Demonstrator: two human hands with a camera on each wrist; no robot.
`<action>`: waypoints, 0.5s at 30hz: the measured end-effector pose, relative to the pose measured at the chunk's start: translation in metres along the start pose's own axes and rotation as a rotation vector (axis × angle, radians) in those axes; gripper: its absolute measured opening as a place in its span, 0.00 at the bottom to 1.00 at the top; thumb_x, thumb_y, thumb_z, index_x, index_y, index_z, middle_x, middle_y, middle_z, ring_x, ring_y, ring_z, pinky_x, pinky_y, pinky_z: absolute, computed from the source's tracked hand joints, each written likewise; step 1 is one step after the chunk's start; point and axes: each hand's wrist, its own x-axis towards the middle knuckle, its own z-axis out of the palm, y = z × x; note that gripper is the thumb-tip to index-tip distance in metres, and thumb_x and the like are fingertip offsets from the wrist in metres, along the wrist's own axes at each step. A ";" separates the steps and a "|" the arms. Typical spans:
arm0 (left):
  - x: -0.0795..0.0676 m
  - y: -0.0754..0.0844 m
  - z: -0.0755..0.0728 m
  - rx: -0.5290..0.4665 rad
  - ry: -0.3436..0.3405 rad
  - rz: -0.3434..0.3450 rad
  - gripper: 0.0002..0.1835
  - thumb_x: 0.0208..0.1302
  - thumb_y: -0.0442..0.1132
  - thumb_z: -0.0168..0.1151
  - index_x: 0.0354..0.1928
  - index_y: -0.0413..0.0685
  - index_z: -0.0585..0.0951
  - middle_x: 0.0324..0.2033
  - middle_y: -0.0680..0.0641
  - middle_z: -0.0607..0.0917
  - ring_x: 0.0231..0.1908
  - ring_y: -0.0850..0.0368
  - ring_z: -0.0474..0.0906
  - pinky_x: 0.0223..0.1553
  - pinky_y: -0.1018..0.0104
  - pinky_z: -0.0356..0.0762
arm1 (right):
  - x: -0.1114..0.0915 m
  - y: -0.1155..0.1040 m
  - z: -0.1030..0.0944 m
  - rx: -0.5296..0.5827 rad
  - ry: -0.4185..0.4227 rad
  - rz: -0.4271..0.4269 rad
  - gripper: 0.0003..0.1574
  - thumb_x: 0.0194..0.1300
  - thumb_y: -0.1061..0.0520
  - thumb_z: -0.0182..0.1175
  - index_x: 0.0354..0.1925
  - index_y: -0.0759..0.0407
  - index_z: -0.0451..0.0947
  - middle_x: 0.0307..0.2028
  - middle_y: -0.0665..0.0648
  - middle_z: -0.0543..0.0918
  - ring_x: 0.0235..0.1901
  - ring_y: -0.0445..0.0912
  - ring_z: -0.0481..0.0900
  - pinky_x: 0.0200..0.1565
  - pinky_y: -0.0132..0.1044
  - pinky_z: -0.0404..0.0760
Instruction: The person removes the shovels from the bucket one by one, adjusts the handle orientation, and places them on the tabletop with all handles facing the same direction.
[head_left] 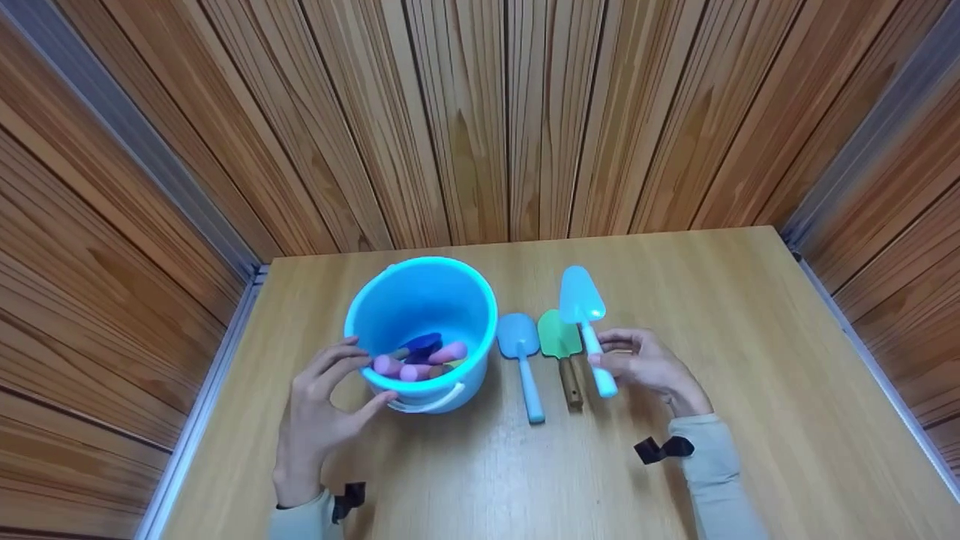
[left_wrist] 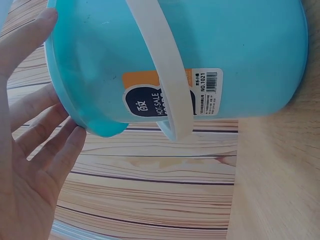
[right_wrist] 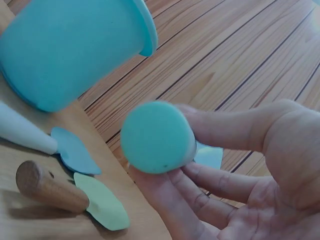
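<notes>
A light-blue plastic bucket [head_left: 466,390] stands on the table, several pink-handled tools [head_left: 415,373] and a dark blue piece [head_left: 424,343] lying inside. My left hand [head_left: 315,412] is spread along its near-left rim; in the left wrist view thumb and fingertips touch the rim [left_wrist: 62,90]. Right of the bucket, my right hand [head_left: 651,369] holds a light-blue toy trowel [head_left: 580,296] by its handle, blade pointing up and away, raised over the table. The right wrist view shows the round handle end [right_wrist: 156,137] between thumb and fingers.
Between bucket and right hand lie a blue toy shovel [head_left: 517,335] and a green-bladed shovel [head_left: 559,335] with a brown handle, side by side. The bucket's white carry handle [left_wrist: 160,55] hangs down its near side. Wood-plank walls [head_left: 480,120] enclose the table [head_left: 480,480].
</notes>
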 end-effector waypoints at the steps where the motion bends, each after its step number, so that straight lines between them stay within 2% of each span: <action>1: 0.000 0.000 -0.001 0.003 0.000 0.002 0.28 0.45 0.46 0.91 0.51 0.52 0.92 0.55 0.56 0.90 0.63 0.52 0.85 0.59 0.52 0.85 | 0.000 0.001 0.001 -0.006 0.004 0.002 0.34 0.69 0.55 0.73 0.66 0.71 0.76 0.51 0.61 0.85 0.46 0.49 0.85 0.47 0.41 0.87; 8: -0.003 0.002 -0.003 -0.002 0.000 -0.017 0.28 0.45 0.47 0.91 0.51 0.51 0.92 0.55 0.56 0.90 0.62 0.52 0.85 0.58 0.48 0.86 | 0.000 0.009 -0.001 -0.031 0.024 0.054 0.34 0.70 0.55 0.73 0.66 0.70 0.76 0.52 0.61 0.85 0.47 0.48 0.84 0.48 0.41 0.86; 15: 0.000 0.003 0.000 -0.007 -0.008 -0.019 0.27 0.48 0.48 0.90 0.52 0.52 0.92 0.56 0.57 0.89 0.63 0.51 0.85 0.59 0.47 0.86 | 0.002 0.013 -0.005 -0.047 0.069 0.088 0.36 0.70 0.55 0.73 0.68 0.71 0.74 0.52 0.62 0.84 0.46 0.49 0.85 0.46 0.41 0.88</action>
